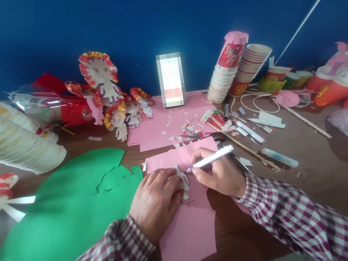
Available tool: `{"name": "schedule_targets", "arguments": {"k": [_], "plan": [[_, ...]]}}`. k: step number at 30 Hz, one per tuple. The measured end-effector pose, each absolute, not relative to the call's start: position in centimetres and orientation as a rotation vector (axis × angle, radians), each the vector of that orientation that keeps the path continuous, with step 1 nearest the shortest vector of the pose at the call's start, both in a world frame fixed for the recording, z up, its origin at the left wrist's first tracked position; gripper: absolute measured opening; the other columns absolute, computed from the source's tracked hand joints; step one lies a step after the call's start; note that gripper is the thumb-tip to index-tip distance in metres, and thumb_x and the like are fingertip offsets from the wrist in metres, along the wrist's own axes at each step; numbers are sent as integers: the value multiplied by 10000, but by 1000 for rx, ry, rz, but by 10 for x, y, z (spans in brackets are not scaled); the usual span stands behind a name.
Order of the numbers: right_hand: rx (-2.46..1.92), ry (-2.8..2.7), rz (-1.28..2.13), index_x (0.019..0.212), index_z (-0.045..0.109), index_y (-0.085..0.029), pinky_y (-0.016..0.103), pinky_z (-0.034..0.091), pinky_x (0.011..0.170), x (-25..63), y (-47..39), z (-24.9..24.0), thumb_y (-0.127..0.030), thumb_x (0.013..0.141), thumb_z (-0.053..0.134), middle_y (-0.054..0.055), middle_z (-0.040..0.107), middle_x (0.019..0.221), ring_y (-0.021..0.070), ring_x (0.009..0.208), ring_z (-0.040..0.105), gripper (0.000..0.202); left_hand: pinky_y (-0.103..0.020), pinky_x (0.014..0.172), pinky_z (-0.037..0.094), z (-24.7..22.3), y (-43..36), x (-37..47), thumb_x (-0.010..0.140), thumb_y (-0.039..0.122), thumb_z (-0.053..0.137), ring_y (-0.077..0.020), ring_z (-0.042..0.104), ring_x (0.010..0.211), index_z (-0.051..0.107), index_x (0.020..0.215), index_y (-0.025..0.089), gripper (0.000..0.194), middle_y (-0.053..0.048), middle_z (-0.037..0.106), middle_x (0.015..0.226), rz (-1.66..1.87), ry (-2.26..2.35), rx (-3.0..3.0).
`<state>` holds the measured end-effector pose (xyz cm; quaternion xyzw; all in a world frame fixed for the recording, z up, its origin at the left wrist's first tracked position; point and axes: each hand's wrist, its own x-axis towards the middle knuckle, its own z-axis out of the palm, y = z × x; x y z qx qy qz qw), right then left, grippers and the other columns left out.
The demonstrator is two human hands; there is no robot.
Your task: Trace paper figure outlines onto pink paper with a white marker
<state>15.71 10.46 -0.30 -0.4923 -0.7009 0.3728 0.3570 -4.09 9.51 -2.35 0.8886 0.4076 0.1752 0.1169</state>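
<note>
Prob. tracing step: L hand (154, 199) lies flat, ungripping, on white paper cutout (184, 184) atop nearer pink sheet (187, 242); R hand (221, 173) has fingers clamped on marker (212, 158), tip by cutout's edge. Next stroke prob. needs cutout kept still.

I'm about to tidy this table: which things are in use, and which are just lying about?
In use: white marker, in the right hand; white paper cutout, partly under the left hand; pink sheet beneath it.

Apparently lying about: green sheet; paper figures; cup stacks.
</note>
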Motion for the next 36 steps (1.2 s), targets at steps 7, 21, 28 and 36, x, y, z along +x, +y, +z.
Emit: {"name": "schedule_targets", "arguments": {"k": [7, 21, 28, 36], "plan": [[-1293, -1934, 832, 758, 537, -173, 214, 410, 550, 158, 103, -5, -124, 746, 536, -21, 532, 653, 101, 578, 492, 50, -421, 881, 432, -23, 94, -41, 819, 223, 530, -227, 511, 1036, 588, 996, 222, 186, -49, 569, 1116, 498, 1201, 2590], [-1299, -1964, 812, 765, 547, -180, 215, 402, 534, 158, 103, -8, -183, 778, 533, -15, 551, 646, 110, 572, 504, 18, -422, 864, 436, -23, 94, -41, 819, 213, 529, -231, 515, 1013, 586, 983, 216, 174, -56, 572, 1102, 532, 1190, 2585], [-1311, -1968, 815, 770, 545, -177, 214, 400, 531, 158, 104, -8, -182, 775, 533, -16, 553, 650, 106, 559, 501, 15, -413, 861, 435, -23, 94, -41, 823, 218, 523, -230, 516, 1007, 586, 982, 213, 172, -64, 573, 1095, 540, 1184, 2589], [-1317, -1996, 798, 775, 539, -183, 216, 392, 517, 158, 104, -8, -185, 780, 530, -28, 535, 618, 102, 529, 487, 11, -398, 853, 440, -23, 95, -40, 825, 218, 520, -222, 524, 999, 594, 971, 210, 164, -68, 578, 1080, 562, 1185, 2602]]}}
